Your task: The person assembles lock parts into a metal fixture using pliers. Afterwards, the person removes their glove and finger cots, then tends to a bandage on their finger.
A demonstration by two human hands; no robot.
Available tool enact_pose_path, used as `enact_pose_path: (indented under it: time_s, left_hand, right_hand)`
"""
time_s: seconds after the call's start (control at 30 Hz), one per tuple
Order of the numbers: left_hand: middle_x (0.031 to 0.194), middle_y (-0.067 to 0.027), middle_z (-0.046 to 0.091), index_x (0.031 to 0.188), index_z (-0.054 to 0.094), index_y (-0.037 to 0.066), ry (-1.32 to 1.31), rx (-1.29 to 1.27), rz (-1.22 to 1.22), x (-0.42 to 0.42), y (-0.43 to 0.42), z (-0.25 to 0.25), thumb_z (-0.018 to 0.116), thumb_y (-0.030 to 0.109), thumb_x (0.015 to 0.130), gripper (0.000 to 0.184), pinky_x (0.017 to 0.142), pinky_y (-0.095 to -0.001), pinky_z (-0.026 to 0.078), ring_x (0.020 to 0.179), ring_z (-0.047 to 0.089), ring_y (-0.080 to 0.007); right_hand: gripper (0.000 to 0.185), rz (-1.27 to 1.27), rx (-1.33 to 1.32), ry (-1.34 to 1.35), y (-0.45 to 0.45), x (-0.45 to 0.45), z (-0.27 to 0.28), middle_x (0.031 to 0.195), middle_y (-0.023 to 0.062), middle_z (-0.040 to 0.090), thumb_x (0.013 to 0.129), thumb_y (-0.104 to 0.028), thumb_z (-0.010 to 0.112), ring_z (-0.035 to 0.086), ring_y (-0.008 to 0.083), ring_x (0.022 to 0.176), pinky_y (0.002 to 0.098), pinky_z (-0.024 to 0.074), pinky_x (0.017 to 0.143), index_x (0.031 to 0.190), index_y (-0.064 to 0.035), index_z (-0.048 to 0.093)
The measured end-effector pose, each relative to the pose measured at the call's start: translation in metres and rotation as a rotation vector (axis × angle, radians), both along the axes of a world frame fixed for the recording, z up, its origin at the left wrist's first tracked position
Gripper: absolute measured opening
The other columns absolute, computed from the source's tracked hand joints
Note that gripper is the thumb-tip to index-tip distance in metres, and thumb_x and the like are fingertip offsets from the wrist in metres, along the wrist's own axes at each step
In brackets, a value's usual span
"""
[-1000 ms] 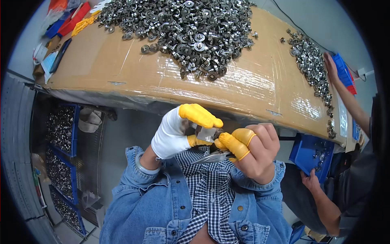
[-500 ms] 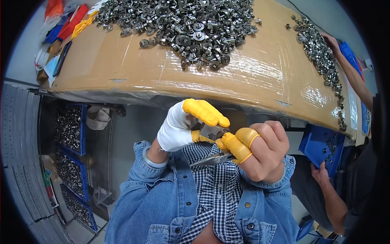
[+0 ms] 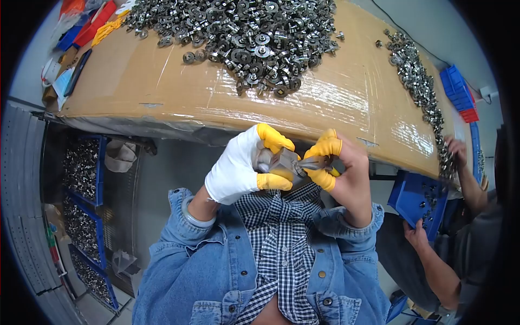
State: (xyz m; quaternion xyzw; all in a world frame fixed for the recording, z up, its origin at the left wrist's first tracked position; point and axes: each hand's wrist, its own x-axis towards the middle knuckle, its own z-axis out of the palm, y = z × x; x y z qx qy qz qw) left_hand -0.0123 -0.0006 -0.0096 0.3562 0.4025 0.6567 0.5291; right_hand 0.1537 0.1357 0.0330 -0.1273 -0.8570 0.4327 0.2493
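Observation:
My left hand (image 3: 236,167), in a white glove with yellow fingertips, is closed around a small grey metal block (image 3: 284,162). Yellow coverings sit on the fingers of my right hand (image 3: 349,172), which grips a pair of pliers (image 3: 314,162). The plier jaws point left and meet the right side of the block. Whatever small part lies between jaws and block is too small to make out. Both hands are in front of my chest, just below the table edge. Beyond them, a big pile of small metal wheel-like parts (image 3: 260,46) lies on the table.
The table (image 3: 184,97) is covered in cardboard and clear film. A co-worker's hand (image 3: 457,150) is at a second strip of metal parts (image 3: 420,81); their other hand (image 3: 417,235) holds a blue bin (image 3: 403,203). Filled blue trays (image 3: 100,170) stand at lower left.
My right hand has turned the pliers from pointing down-left beneath the hands to meeting the block. The co-worker's upper hand has moved down along the strip of parts.

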Motion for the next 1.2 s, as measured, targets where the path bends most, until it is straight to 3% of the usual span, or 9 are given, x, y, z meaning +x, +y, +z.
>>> enact_pose_path:
  time_s: [0.17, 0.53, 0.63, 0.73, 0.8, 0.93, 1.03, 1.07, 1.2]
  left_hand:
    - [0.100, -0.0043, 0.060, 0.114, 0.057, 0.001, 0.059, -0.051, 0.030, -0.001, -0.001, -0.002, 0.087, 0.003, 0.065, 0.058, 0.074, -0.0205, 0.049, 0.089, 0.060, -0.0083]
    - [0.096, -0.0024, 0.060, 0.110, 0.060, 0.003, 0.056, -0.073, 0.033, 0.001, -0.003, 0.004, 0.087, 0.008, 0.065, 0.053, 0.072, -0.0207, 0.048, 0.085, 0.058, -0.0057]
    - [0.104, -0.0051, 0.058, 0.115, 0.055, 0.006, 0.329, -0.067, 0.050, -0.002, -0.006, 0.003, 0.084, 0.006, 0.069, 0.055, 0.078, -0.0231, 0.048, 0.092, 0.058, -0.0082]
    - [0.114, -0.0084, 0.053, 0.119, 0.047, 0.010, -0.175, 0.146, 0.114, 0.014, 0.002, -0.004, 0.076, -0.003, 0.068, 0.060, 0.084, -0.0261, 0.047, 0.098, 0.051, -0.0111]
    - [0.117, -0.0094, 0.053, 0.121, 0.044, 0.013, -0.171, 0.126, 0.177, 0.012, -0.001, 0.004, 0.072, -0.004, 0.072, 0.059, 0.086, -0.0279, 0.047, 0.099, 0.052, -0.0128]
    - [0.126, -0.0103, 0.052, 0.120, 0.046, 0.009, 0.147, 0.016, 0.159, 0.001, -0.004, 0.011, 0.062, -0.002, 0.077, 0.047, 0.094, -0.0293, 0.044, 0.105, 0.054, -0.0160]
    - [0.122, -0.0095, 0.053, 0.119, 0.046, 0.004, 0.250, -0.017, 0.214, 0.005, -0.003, 0.008, 0.057, -0.004, 0.078, 0.044, 0.099, -0.0303, 0.042, 0.112, 0.054, -0.0174]
    - [0.120, -0.0101, 0.054, 0.120, 0.045, 0.004, 0.264, 0.004, 0.247, 0.006, -0.003, 0.002, 0.055, -0.006, 0.077, 0.045, 0.099, -0.0309, 0.042, 0.113, 0.054, -0.0183]
    - [0.118, -0.0115, 0.053, 0.122, 0.040, 0.004, 0.271, 0.064, 0.321, 0.012, 0.000, -0.003, 0.052, -0.008, 0.076, 0.049, 0.099, -0.0314, 0.042, 0.112, 0.055, -0.0197]
  right_hand:
    - [0.021, 0.021, -0.167, -0.022, 0.002, -0.001, -0.006, 0.079, 0.0024, 0.059, 0.070, -0.003, 0.078, 0.053, 0.0112, 0.069, 0.0236, 0.0412, 0.060, 0.088, -0.0008, 0.066]
    - [0.023, 0.017, -0.106, -0.047, 0.004, -0.002, -0.005, 0.080, 0.0027, 0.060, 0.070, -0.009, 0.080, 0.053, 0.0114, 0.070, 0.0234, 0.0416, 0.061, 0.086, -0.0008, 0.066]
    - [0.029, -0.014, -0.135, -0.056, 0.005, 0.000, -0.008, 0.081, 0.0034, 0.060, 0.070, -0.013, 0.082, 0.055, 0.0115, 0.071, 0.0239, 0.0425, 0.062, 0.091, -0.0016, 0.065]
    - [0.040, -0.178, -0.321, 0.133, -0.001, -0.004, -0.001, 0.081, 0.0042, 0.061, 0.070, -0.017, 0.084, 0.058, 0.0119, 0.074, 0.0253, 0.0438, 0.063, 0.100, -0.0022, 0.061]
    - [0.048, -0.194, -0.478, 0.255, 0.003, 0.002, -0.001, 0.085, 0.0073, 0.062, 0.071, -0.021, 0.085, 0.063, 0.0148, 0.078, 0.0273, 0.0455, 0.064, 0.103, -0.0020, 0.056]
    - [0.038, -0.221, 0.322, -0.437, 0.010, 0.007, 0.022, 0.083, 0.0132, 0.059, 0.067, -0.014, 0.082, 0.060, 0.0269, 0.071, 0.0335, 0.0458, 0.060, 0.084, -0.0021, 0.050]
    - [0.037, -0.152, 0.639, -0.314, 0.011, 0.002, 0.024, 0.079, 0.0125, 0.054, 0.060, -0.009, 0.078, 0.056, 0.0299, 0.075, 0.0378, 0.0452, 0.061, 0.083, -0.0013, 0.051]
    - [0.036, -0.168, 0.675, -0.282, 0.011, -0.002, 0.024, 0.083, 0.0125, 0.053, 0.057, -0.007, 0.074, 0.054, 0.0308, 0.086, 0.0392, 0.0442, 0.069, 0.083, -0.0017, 0.051]
    - [0.033, -0.213, 0.824, -0.220, 0.007, -0.011, 0.027, 0.089, 0.0129, 0.053, 0.059, -0.008, 0.073, 0.051, 0.0311, 0.094, 0.0396, 0.0407, 0.078, 0.082, -0.0024, 0.049]
